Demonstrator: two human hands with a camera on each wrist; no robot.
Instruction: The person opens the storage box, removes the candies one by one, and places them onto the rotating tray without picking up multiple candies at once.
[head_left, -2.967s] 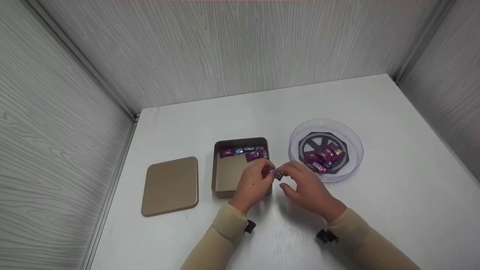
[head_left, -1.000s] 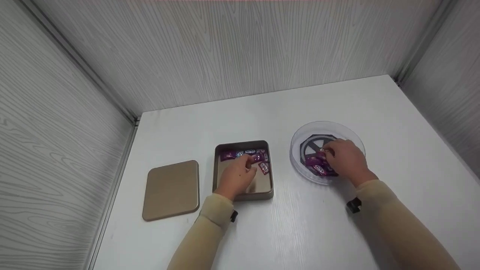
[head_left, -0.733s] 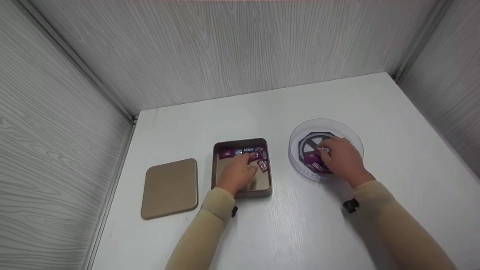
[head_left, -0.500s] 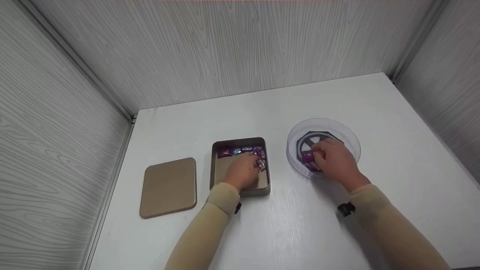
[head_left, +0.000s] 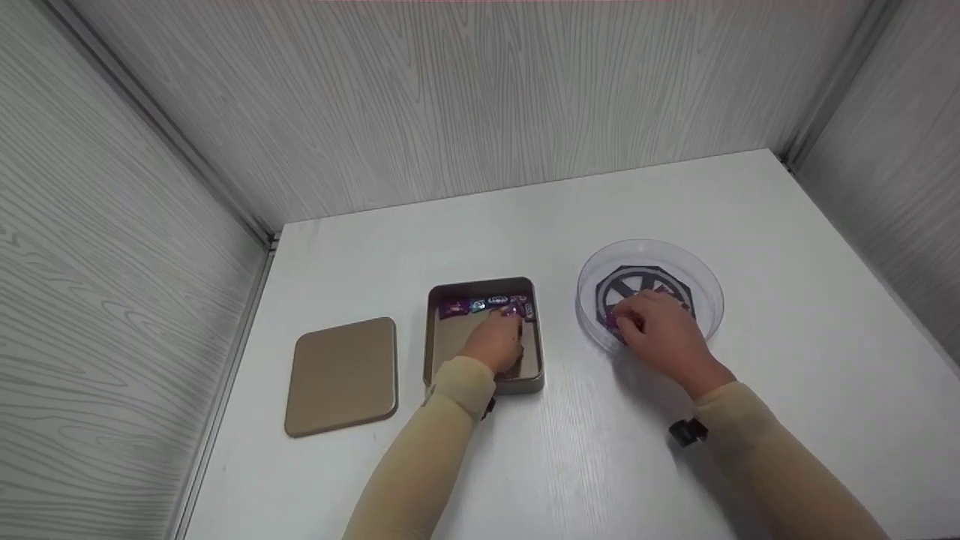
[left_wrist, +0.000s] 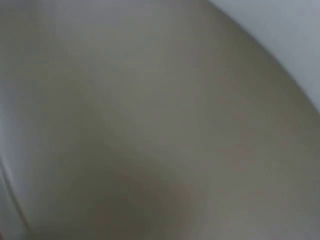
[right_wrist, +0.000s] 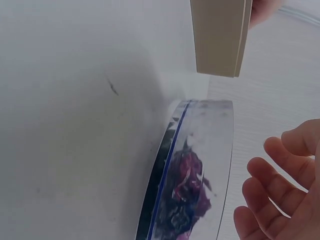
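Inside the gold tin (head_left: 442, 349), my left hand (head_left: 493, 341) reaches down with its fingertips at the far-side wrapped candies (head_left: 454, 307). What lies under its fingers is hidden, and I cannot tell whether they pinch a candy. Over the clear round bowl (head_left: 716, 300), my right hand (head_left: 660, 330) hangs with a purple-wrapped candy (head_left: 610, 319) showing beside its fingertips. In the right wrist view its fingers (right_wrist: 262, 172) are loosely bent above the bowl, with nothing seen between them. More wrapped candies (right_wrist: 189, 175) show through the bowl's wall there.
Left of the tin lies its flat gold lid (head_left: 342, 376) on the white table (head_left: 570, 465). Grey wood-grain panels (head_left: 480, 105) enclose the back and sides. The left wrist view is filled by a blurred brownish surface (left_wrist: 165, 110).
Three seconds ago both hands met over a small candy at the tin's corner. Since then they have parted, right to the bowl. The candy near the tin's right wall is now hidden by my left hand.
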